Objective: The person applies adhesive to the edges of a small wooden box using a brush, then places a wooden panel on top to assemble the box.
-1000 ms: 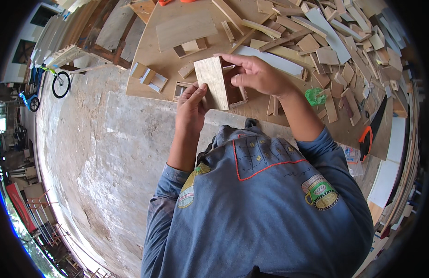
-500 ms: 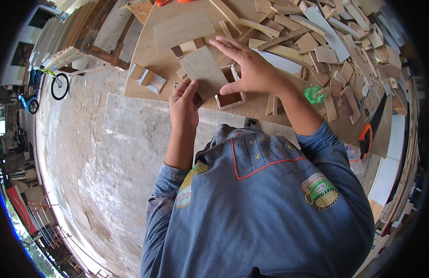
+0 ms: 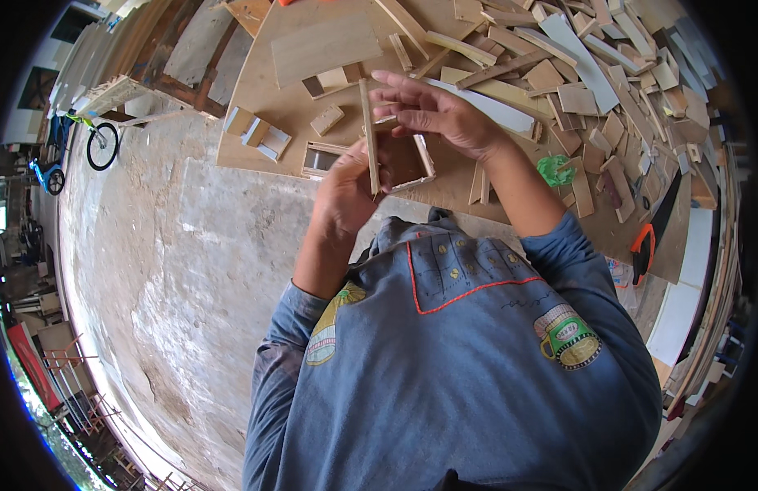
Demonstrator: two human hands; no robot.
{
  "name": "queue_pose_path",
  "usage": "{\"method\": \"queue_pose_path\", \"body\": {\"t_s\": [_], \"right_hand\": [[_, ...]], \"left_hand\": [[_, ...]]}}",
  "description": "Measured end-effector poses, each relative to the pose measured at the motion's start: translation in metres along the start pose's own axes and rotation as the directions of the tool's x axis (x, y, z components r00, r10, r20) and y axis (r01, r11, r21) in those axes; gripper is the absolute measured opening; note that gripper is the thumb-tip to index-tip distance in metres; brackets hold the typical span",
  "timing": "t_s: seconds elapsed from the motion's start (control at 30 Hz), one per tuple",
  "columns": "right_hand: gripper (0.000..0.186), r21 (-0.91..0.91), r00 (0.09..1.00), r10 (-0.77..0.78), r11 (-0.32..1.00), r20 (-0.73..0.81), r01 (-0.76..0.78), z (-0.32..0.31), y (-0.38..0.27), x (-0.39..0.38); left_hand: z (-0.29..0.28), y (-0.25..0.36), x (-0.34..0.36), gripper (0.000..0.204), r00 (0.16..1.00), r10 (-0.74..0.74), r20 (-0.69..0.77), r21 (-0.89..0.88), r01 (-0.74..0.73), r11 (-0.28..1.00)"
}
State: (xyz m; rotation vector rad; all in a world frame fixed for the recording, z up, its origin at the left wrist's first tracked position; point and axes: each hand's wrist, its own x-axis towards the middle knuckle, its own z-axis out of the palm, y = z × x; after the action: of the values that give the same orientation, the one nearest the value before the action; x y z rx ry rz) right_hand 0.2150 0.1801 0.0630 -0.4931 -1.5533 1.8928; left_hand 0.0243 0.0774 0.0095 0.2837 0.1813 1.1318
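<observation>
My left hand (image 3: 346, 190) grips the lower end of a thin wooden board (image 3: 368, 123), which stands on edge so that mostly its narrow side shows. My right hand (image 3: 448, 119) is just right of the board, fingers apart and slightly bent. Its fingertips are close to the board's face; whether they touch is unclear. Under and behind the hands sits an open wooden box (image 3: 429, 157) with a dark brown inside, partly covered by them. A small wood block (image 3: 326, 119) lies left of the board.
A larger flat panel (image 3: 330, 51) rests on small pieces farther back on the wooden table (image 3: 252, 90). At the left edge is a small joined wooden piece (image 3: 258, 134). Offcuts (image 3: 575, 98) pile up on the right, near a green plastic scrap (image 3: 555, 170) and an orange-handled saw (image 3: 643, 245).
The board has turned from face-up and slanted to edge-on in my left hand. My right hand's fingers have bent inward toward it.
</observation>
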Motion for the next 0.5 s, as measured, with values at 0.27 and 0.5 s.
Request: {"method": "queue_pose_path", "body": {"t_s": [0.27,0.5], "right_hand": [[0.032,-0.143,0.982,0.136,0.978,-0.135,-0.155,-0.019,-0.011,0.013],[0.034,-0.592,0.977,0.164,0.777,-0.139,-0.214,-0.026,0.011,0.031]], "left_hand": [[0.037,0.001,0.000,0.045,0.904,0.126,-0.408,0.402,0.054,0.914],[0.018,0.013,0.006,0.025,0.877,0.227,-0.423,0.729,0.181,0.660]]}}
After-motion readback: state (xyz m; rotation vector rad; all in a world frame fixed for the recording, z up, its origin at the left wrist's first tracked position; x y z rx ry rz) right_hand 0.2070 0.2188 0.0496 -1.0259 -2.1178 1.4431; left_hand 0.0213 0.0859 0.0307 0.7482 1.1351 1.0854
